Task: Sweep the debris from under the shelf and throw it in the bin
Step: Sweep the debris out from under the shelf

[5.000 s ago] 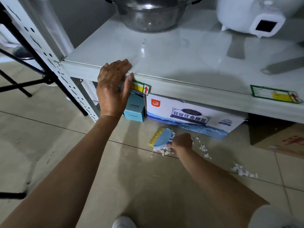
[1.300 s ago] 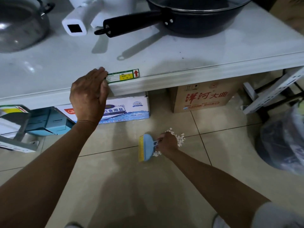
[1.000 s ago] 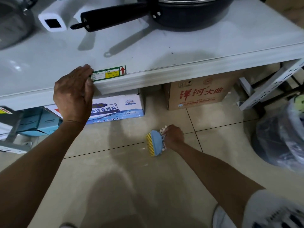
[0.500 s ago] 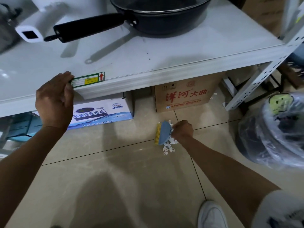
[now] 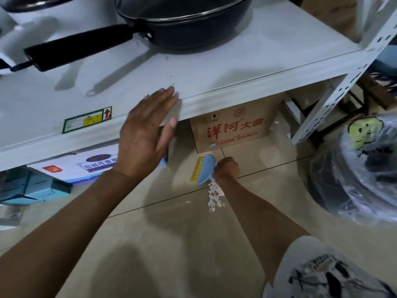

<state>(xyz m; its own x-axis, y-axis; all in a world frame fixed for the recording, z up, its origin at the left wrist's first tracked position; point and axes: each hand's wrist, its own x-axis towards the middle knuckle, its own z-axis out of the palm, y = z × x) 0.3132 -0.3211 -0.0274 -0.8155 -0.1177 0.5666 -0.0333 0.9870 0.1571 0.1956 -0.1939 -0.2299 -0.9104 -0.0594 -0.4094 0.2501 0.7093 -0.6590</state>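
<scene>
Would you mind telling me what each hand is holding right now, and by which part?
The right hand grips the blue brush at its handle end, bristles pointing away. The left hand holds nothing; it is open by the shelf edge.

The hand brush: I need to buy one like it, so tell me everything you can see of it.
The hand brush is small, with a light blue, plastic-looking curved back and a row of yellow bristles along its left edge. It is low over the tiled floor, just in front of the brown carton under the shelf. The right hand grips its right end, hiding any handle. White debris lies just below it, by the wrist.
</scene>
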